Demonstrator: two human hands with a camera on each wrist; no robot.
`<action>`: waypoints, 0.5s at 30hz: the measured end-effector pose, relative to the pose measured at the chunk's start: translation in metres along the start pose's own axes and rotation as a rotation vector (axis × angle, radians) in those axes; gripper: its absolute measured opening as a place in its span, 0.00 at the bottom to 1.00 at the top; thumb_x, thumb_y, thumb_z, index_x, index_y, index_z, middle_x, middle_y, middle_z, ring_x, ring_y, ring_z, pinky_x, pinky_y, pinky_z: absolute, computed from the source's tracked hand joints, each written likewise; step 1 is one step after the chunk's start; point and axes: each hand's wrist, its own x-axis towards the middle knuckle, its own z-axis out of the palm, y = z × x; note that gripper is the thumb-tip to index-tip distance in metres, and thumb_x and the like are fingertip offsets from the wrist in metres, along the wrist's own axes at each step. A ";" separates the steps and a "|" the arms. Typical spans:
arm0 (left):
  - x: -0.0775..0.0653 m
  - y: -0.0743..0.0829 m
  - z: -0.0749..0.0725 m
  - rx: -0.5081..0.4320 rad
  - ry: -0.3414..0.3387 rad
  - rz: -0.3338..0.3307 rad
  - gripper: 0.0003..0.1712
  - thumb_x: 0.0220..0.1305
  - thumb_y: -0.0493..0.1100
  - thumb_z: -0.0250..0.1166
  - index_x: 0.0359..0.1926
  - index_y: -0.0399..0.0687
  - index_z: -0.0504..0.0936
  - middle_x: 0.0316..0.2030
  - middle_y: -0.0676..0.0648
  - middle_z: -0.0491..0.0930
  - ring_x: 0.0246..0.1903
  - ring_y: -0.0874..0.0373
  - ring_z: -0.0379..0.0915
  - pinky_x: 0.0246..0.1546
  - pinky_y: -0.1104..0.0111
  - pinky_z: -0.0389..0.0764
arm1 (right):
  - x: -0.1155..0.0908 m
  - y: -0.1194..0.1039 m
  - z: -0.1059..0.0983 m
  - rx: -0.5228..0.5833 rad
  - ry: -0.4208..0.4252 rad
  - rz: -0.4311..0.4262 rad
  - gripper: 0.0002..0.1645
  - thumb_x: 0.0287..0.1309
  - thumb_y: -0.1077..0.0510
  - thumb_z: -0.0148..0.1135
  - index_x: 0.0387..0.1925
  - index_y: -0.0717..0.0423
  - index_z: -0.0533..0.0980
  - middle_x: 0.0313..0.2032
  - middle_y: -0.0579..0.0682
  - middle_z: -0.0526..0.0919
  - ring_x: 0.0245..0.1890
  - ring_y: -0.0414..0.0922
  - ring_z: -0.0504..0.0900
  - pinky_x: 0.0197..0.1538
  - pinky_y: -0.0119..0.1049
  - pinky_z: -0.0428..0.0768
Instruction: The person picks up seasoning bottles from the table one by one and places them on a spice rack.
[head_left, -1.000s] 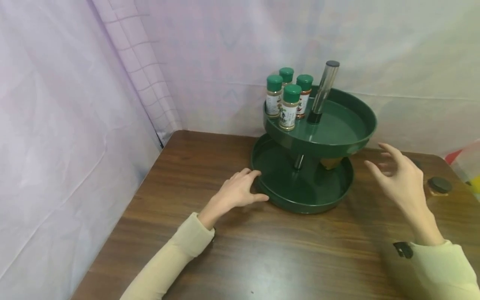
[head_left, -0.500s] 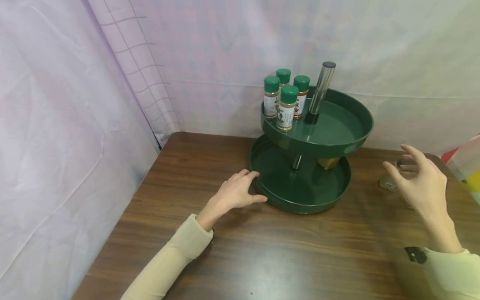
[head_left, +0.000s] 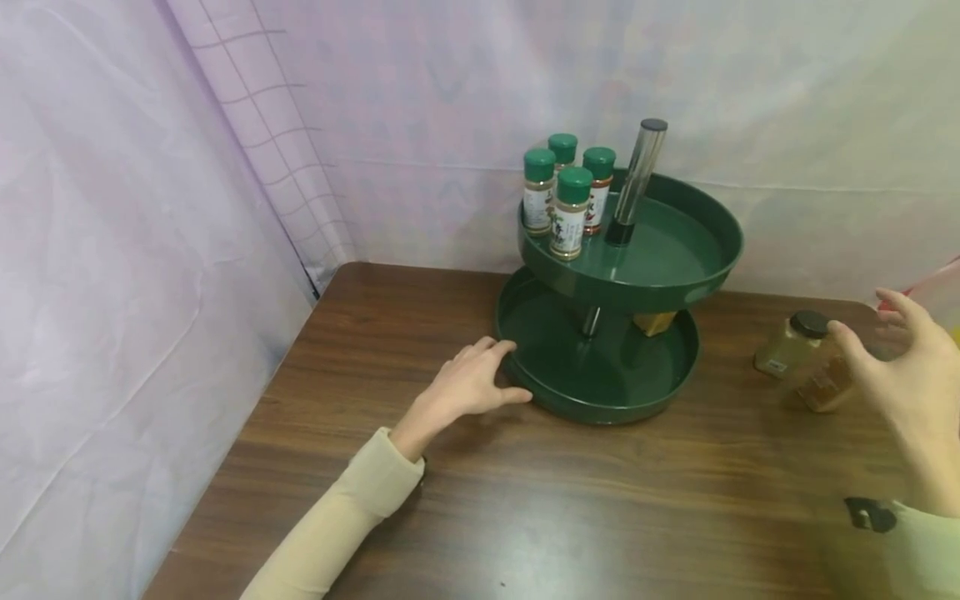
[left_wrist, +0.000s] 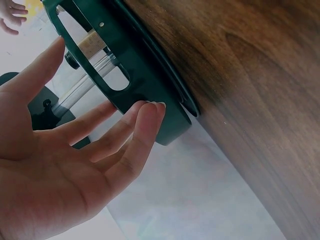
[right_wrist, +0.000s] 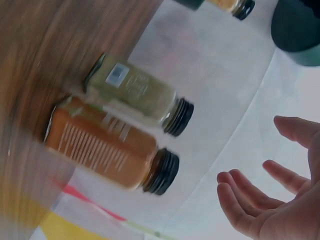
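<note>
A green two-tier turntable rack (head_left: 592, 408) stands on the table. My left hand (head_left: 467, 379) rests against the left side of its lower tray, thumb and fingers spread. In the left wrist view the fingertips touch the green wall (left_wrist: 170, 122). My right hand (head_left: 911, 383) hovers by two black-lidded spice jars on the right, its fingers apart and holding nothing. One jar has pale green powder (right_wrist: 132, 90); the other has orange-brown powder (right_wrist: 102, 142) and is partly hidden by the hand in the head view.
Several green-capped spice bottles (head_left: 572, 212) stand at the left of the upper tray, beside a metal post (head_left: 641, 175). Another spice jar (head_left: 652, 323) sits in the lower tray, partly hidden. A white cloth (head_left: 420, 100) hangs behind the wooden table (head_left: 600, 517).
My right hand has moved right, away from the rack and towards the jars, which show more now. My left hand has stayed against the lower tray. The head view has shifted slightly.
</note>
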 end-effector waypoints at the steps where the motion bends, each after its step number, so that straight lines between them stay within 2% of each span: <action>1: 0.000 0.000 0.000 0.001 0.000 0.000 0.47 0.61 0.61 0.72 0.74 0.47 0.66 0.70 0.39 0.66 0.65 0.41 0.67 0.61 0.45 0.71 | 0.000 0.002 -0.001 0.012 -0.001 0.033 0.37 0.63 0.60 0.69 0.71 0.57 0.67 0.61 0.71 0.75 0.50 0.17 0.66 0.67 0.28 0.63; 5: 0.000 0.000 0.000 -0.002 -0.003 0.001 0.47 0.61 0.60 0.72 0.74 0.47 0.65 0.70 0.39 0.66 0.65 0.41 0.66 0.61 0.44 0.71 | 0.002 0.013 -0.006 0.067 0.011 0.162 0.37 0.66 0.58 0.66 0.73 0.57 0.65 0.69 0.63 0.68 0.64 0.35 0.66 0.71 0.35 0.61; 7: 0.000 0.000 0.000 -0.001 -0.002 0.002 0.47 0.61 0.61 0.72 0.74 0.47 0.66 0.70 0.39 0.66 0.65 0.41 0.66 0.61 0.44 0.71 | 0.002 0.020 -0.007 0.083 0.014 0.204 0.37 0.67 0.56 0.65 0.73 0.57 0.64 0.71 0.61 0.65 0.67 0.40 0.64 0.72 0.35 0.60; 9: 0.000 0.000 -0.001 0.002 -0.002 0.001 0.47 0.61 0.61 0.71 0.74 0.48 0.66 0.70 0.39 0.66 0.65 0.41 0.67 0.61 0.44 0.71 | 0.001 0.026 -0.009 0.074 0.009 0.229 0.38 0.67 0.54 0.65 0.74 0.57 0.63 0.72 0.59 0.63 0.66 0.40 0.64 0.72 0.35 0.60; 11: 0.000 0.000 -0.001 0.006 -0.003 -0.001 0.47 0.61 0.62 0.71 0.74 0.48 0.66 0.70 0.39 0.66 0.65 0.41 0.67 0.61 0.44 0.71 | 0.000 0.032 -0.011 0.058 -0.024 0.254 0.40 0.67 0.52 0.65 0.75 0.57 0.61 0.71 0.60 0.63 0.65 0.39 0.63 0.68 0.31 0.63; 12: 0.000 0.000 -0.001 0.008 -0.003 0.000 0.47 0.61 0.62 0.71 0.75 0.48 0.66 0.70 0.39 0.66 0.65 0.41 0.67 0.61 0.44 0.71 | -0.001 0.035 -0.012 0.053 -0.047 0.267 0.41 0.67 0.51 0.65 0.75 0.57 0.60 0.71 0.60 0.62 0.64 0.36 0.62 0.68 0.31 0.63; 14: 0.000 0.000 -0.002 0.008 -0.004 0.000 0.48 0.61 0.63 0.71 0.75 0.48 0.65 0.70 0.39 0.65 0.65 0.41 0.66 0.61 0.44 0.71 | -0.001 0.041 -0.013 0.046 -0.097 0.278 0.44 0.67 0.50 0.66 0.76 0.58 0.57 0.68 0.62 0.62 0.55 0.28 0.64 0.58 0.23 0.68; 15: 0.000 0.000 -0.002 0.008 -0.004 0.000 0.48 0.60 0.63 0.71 0.75 0.48 0.65 0.70 0.39 0.66 0.66 0.41 0.66 0.61 0.44 0.71 | -0.002 0.043 -0.014 0.041 -0.126 0.274 0.45 0.67 0.49 0.66 0.76 0.58 0.56 0.67 0.65 0.62 0.52 0.25 0.63 0.57 0.21 0.68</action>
